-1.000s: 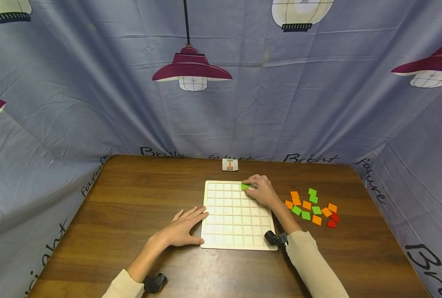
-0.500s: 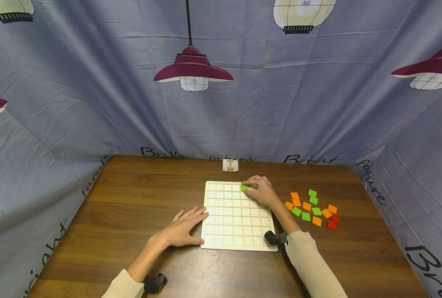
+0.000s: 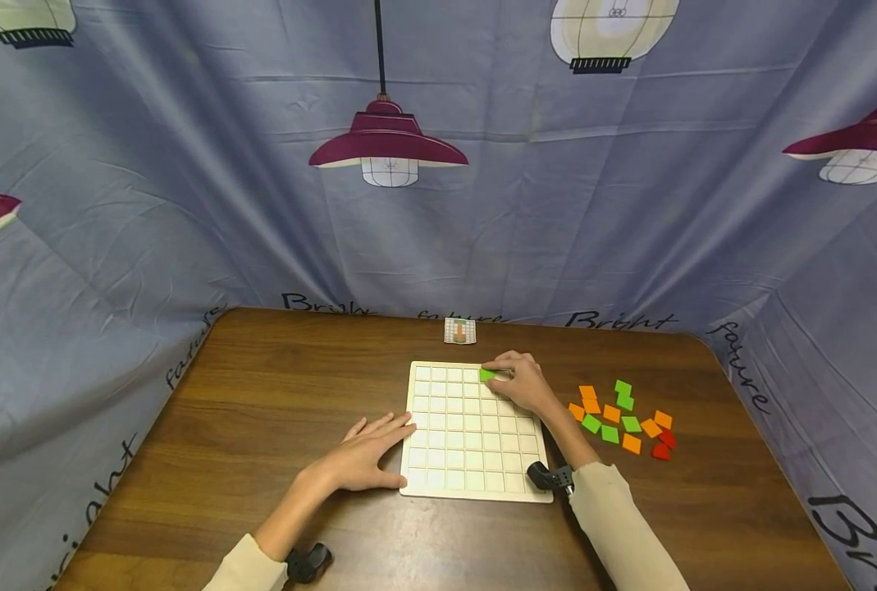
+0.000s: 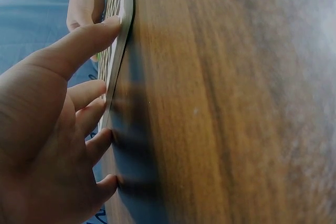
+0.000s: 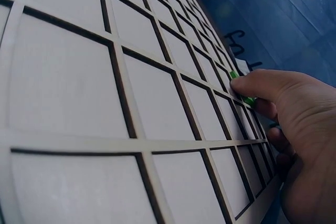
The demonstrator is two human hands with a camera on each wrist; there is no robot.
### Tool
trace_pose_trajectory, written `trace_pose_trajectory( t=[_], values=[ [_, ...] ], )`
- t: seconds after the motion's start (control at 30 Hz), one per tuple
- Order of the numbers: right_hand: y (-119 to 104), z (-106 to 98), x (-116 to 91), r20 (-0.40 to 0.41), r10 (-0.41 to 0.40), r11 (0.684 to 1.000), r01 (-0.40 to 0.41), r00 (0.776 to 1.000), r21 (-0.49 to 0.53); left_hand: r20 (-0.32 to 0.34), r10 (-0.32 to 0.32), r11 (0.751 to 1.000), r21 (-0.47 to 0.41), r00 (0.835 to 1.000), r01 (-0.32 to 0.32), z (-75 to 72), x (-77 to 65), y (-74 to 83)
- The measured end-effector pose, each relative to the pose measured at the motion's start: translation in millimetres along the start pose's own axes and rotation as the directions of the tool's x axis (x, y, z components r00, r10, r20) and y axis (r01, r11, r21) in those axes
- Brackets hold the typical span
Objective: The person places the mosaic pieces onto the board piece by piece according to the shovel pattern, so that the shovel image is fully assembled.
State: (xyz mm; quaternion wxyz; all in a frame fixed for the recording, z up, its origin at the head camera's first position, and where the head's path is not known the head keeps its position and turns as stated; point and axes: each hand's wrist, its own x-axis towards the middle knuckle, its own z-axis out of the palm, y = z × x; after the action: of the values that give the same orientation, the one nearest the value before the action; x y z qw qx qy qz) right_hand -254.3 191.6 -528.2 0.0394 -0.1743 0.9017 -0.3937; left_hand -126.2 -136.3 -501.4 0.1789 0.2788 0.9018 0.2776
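Note:
A pale wooden grid board lies flat on the brown table. At its far row, right of the middle, my right hand pinches a green square tile between thumb and fingers. The right wrist view shows the thumb on the near side of the green tile, which is partly covered by the hand. My left hand rests at the board's left edge with fingers spread. In the left wrist view, the left thumb touches the board's rim, and the other fingertips lie along that edge.
Loose orange tiles, green tiles and red tiles lie scattered right of the board. Behind the board lies a small card with a printed grid pattern. A blue-grey curtain hangs along the table's far edge.
The head view has shifted slightly, so everything sits a little lower in it. Both hands and the green tile stay in place on the board.

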Motion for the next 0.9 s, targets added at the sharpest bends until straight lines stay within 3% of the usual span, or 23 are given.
trace_pose_trajectory(
  t=[0.43,0.63,0.9],
  values=[
    [-2,-3,-3,-0.005,0.004,0.998,-0.004,1.0,0.06,-0.015,0.009,1.0,0.016,1.0,-0.009,-0.6,-0.4,1.2],
    [-1,-13,-10,-0.067,-0.003,0.991,0.012,0.998,0.134,-0.012,0.005,1.0,0.012,1.0,-0.005,0.1,0.0,1.5],
    [2,-40,-25,-0.165,-0.014,0.993,0.033,0.986,0.116,-0.018,0.004,1.0,0.027,1.0,-0.003,0.5,-0.1,0.0]
  ],
)
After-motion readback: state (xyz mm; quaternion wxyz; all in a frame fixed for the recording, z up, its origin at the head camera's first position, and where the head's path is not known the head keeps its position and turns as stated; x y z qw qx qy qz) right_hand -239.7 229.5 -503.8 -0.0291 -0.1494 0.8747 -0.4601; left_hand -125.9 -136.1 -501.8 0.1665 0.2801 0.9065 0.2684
